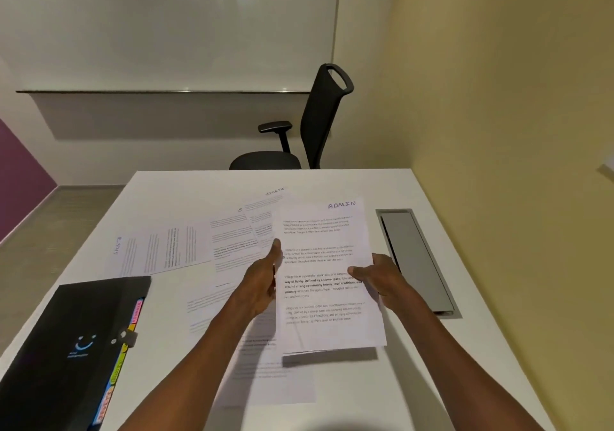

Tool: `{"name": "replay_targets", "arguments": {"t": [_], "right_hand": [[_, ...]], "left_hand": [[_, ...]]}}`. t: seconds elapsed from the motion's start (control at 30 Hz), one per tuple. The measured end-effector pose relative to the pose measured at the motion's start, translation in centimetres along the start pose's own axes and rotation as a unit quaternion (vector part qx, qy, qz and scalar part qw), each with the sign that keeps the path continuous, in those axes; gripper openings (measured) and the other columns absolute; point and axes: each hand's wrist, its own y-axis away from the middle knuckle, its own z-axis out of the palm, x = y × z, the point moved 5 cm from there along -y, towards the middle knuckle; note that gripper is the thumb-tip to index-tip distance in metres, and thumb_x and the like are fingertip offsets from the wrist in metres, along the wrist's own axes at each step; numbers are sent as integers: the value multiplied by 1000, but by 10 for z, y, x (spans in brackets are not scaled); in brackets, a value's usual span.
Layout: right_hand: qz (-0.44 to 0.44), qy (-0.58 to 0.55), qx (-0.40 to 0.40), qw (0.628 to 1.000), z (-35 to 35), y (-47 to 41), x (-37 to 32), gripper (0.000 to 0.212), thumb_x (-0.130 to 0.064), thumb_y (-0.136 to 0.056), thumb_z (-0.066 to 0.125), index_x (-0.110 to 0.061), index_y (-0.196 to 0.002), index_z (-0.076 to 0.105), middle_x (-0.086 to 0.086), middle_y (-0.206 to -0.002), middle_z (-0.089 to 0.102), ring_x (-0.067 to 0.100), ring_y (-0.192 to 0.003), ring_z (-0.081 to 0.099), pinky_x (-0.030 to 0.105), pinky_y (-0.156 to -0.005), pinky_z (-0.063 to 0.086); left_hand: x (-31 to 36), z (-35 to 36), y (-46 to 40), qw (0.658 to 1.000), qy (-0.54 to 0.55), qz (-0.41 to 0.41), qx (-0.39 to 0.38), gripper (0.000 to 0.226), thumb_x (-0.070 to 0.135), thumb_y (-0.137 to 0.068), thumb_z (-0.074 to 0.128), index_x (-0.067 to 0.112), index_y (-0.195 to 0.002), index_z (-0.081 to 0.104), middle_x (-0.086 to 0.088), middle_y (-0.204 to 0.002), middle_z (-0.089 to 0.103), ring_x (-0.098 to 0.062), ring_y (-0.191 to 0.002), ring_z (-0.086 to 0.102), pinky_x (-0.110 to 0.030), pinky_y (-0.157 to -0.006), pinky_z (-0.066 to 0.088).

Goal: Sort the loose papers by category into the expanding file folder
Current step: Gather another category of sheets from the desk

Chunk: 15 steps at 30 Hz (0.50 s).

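A white table (pixel 392 380) is seen from above, with one black office chair (pixel 309 125) pushed in at its far edge and a whiteboard (pixel 166 28) on the wall behind. One grey cable-access flap (pixel 417 261) is set into the tabletop at the right, just beside the right hand (pixel 378 276); nothing lies on it.

One black expanding file folder (pixel 73 351) is laid closed at the near left corner, fastened by a button and elastic, with pink, yellow and orange index tabs showing along its right edge. A pale smile logo is printed on its cover.

One sheet marked "ADMIN" (pixel 329 274) in blue handwriting at its top right is held up above the table, in the middle-right of the view. It is white, carries four blocks of printed text, one partly bold, and casts a shadow below. Its left edge is pinched by the left hand (pixel 262 284), fingers closed on the paper; its right edge is clamped between thumb and fingers of the right hand.

At least five more loose papers (pixel 172 251) are spread flat and overlapping beneath and to the left; two are headed "SPORTS". An exact count cannot be told where they overlap.
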Motion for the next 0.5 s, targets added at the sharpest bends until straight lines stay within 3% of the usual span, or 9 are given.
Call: {"name": "replay_targets", "arguments": {"t": [0.07,0.13,0.23,0.4,0.5], "right_hand": [[-32,43,53,997,-10,0,0,22,5,-81,71,-3,-101,65,4,-93,72,12,-73,68,15,-53,51],[-69,74,89,991,-17,-1,1,27,-2,-79,73,-6,-105,67,6,-100,73,16,-81,68,22,-62,55],[-119,72,153,978,-31,2,0,26,-9,-79,73,-16,-103,65,2,-100,71,21,-88,68,37,-78,57],[-171,24,194,966,-55,15,4,33,-7,-85,71,-14,-116,63,-3,-103,69,11,-88,64,17,-69,49],[-156,-3,186,970,-64,17,21,38,-7,-86,71,-17,-121,60,-4,-105,67,9,-90,63,11,-66,48]], "left_hand": [[-4,7,-6,989,-133,59,30,21,31,-96,64,15,-106,73,-3,-101,72,-12,-77,64,-26,-69,50],[-7,20,-11,967,-220,119,47,27,16,-101,52,17,-126,63,-3,-118,70,-16,-98,67,-31,-85,55],[0,44,-4,952,-242,174,71,29,15,-103,45,20,-126,62,4,-115,69,-15,-102,65,-27,-80,53],[-12,69,-9,946,-258,194,43,29,20,-103,46,27,-126,62,11,-114,70,-13,-104,66,-37,-88,54],[-28,75,-10,955,-239,172,25,27,19,-101,52,27,-124,63,11,-113,71,-11,-103,67,-34,-86,55]]}}
